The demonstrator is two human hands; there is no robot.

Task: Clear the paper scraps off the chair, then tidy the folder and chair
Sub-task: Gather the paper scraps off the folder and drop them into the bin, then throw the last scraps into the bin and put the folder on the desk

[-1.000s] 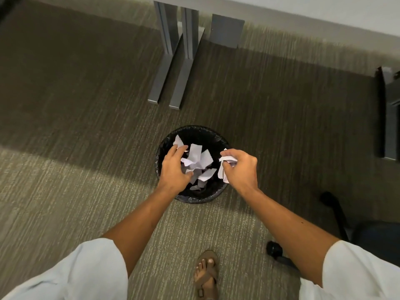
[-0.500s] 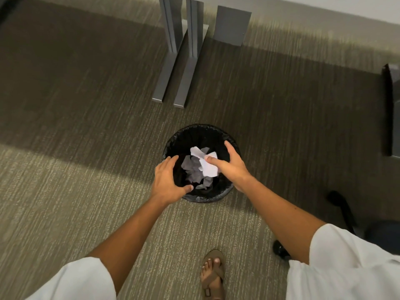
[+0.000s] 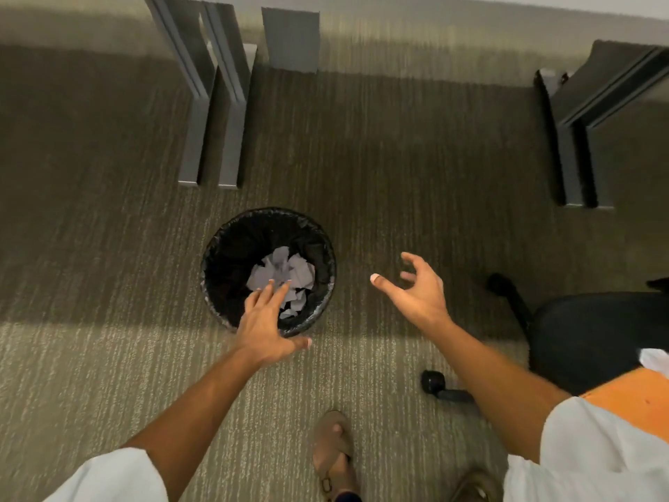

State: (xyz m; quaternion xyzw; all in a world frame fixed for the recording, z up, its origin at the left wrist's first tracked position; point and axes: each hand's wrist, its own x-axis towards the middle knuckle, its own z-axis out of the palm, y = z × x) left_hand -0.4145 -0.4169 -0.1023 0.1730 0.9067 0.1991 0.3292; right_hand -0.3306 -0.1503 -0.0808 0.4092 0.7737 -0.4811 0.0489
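Left hand (image 3: 266, 326) spread flat, empty, over near rim of bin (image 3: 217, 255). Scraps (image 3: 278, 275) in bin, just beyond left fingertips. Right hand (image 3: 416, 289) loosely spread, empty, between bin and chair (image 3: 593, 338). Orange folder (image 3: 637, 396) on chair, by right forearm; likely next.

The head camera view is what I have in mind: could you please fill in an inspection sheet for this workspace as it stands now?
Surface: striped carpet, part in shade, no scraps seen on it.
Job's things: paper scraps lie inside the lined black waste bin; office chair at the right edge, with an orange folder and a white scrap on it.
Clutter: nothing seen.
Grippers: left hand open over the bin's near rim, empty; right hand open, empty, right of the bin.
Cables: nothing seen.
Surroundings: grey desk legs beyond the bin, more at the right; sandalled foot below.
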